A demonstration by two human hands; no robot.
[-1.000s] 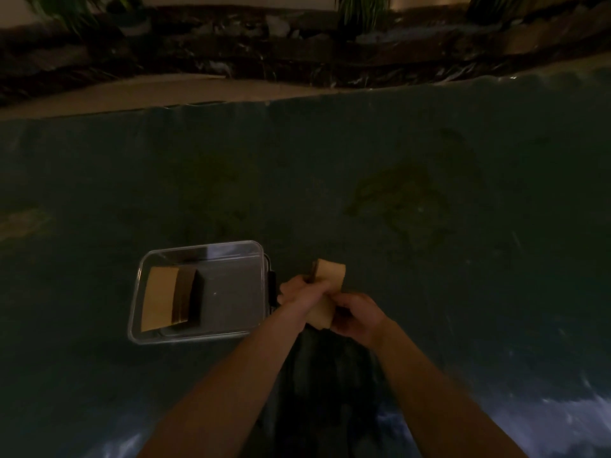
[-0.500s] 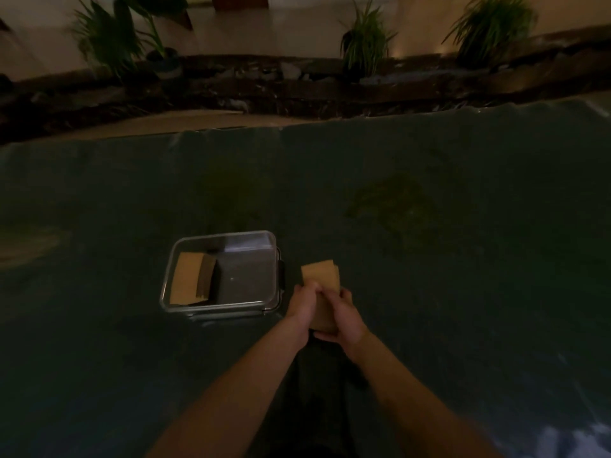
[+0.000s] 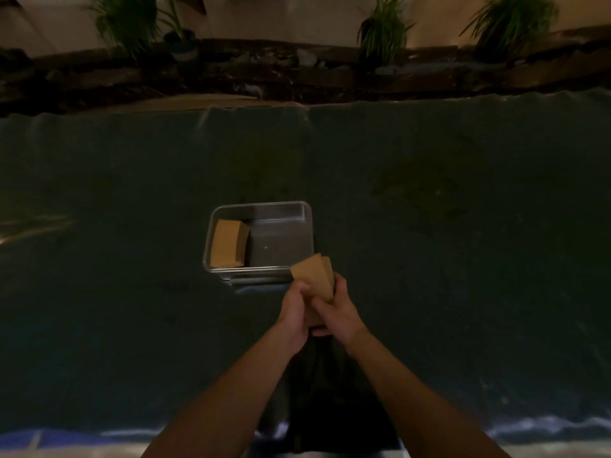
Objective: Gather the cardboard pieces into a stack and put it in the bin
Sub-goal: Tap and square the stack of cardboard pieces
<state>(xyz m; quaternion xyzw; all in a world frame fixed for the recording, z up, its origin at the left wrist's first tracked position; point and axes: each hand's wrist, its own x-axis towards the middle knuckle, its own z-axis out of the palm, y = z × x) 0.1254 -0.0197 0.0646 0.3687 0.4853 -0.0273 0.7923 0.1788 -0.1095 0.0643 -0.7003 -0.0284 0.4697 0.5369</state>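
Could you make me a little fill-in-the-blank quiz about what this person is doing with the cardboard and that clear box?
1. The stack of cardboard pieces is held by ____ hands.
2. The clear bin already holds cardboard against its ____ side.
3. The held stack is ____ the bin, not inside it.
4. Along the far wall stand several potted ____.

Missing words: both; left; outside; plants

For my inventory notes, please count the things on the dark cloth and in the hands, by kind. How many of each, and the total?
Clear rectangular plastic bin: 1
Brown cardboard stack lying inside the bin: 1
Brown cardboard stack held by the left hand and right hand: 1
Total: 3 things. The number of single pieces in each stack cannot be told.
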